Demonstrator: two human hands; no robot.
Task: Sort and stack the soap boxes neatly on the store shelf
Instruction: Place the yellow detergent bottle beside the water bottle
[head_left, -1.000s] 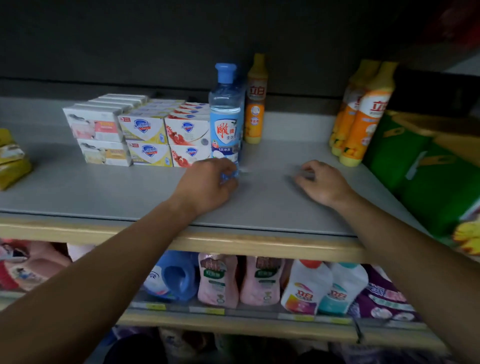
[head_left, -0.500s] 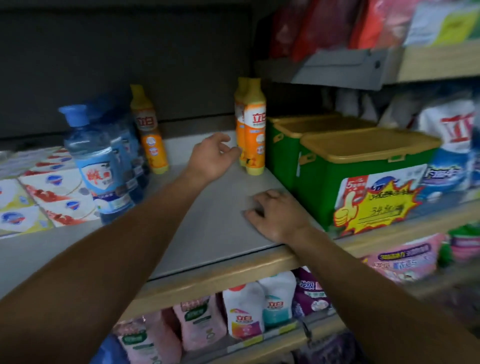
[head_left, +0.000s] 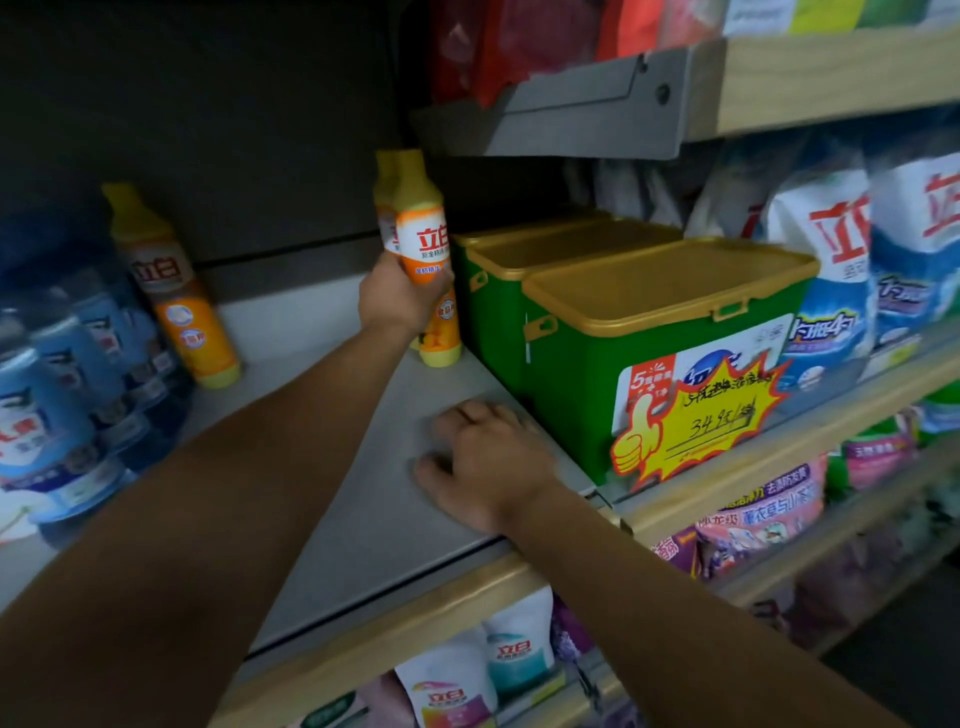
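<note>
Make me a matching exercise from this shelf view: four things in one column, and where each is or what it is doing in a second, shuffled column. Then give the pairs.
Things
1. left hand
2. right hand
3. green box
4. blue bottles

Places or states
A. at the left edge of the shelf
B. resting on the grey shelf board
C. gripping an orange bottle
D. bearing a yellow price sign

Pairs: 1-C, 2-B, 3-D, 4-A

Green bins (head_left: 571, 364) beside orange bottles (head_left: 423, 244)
</note>
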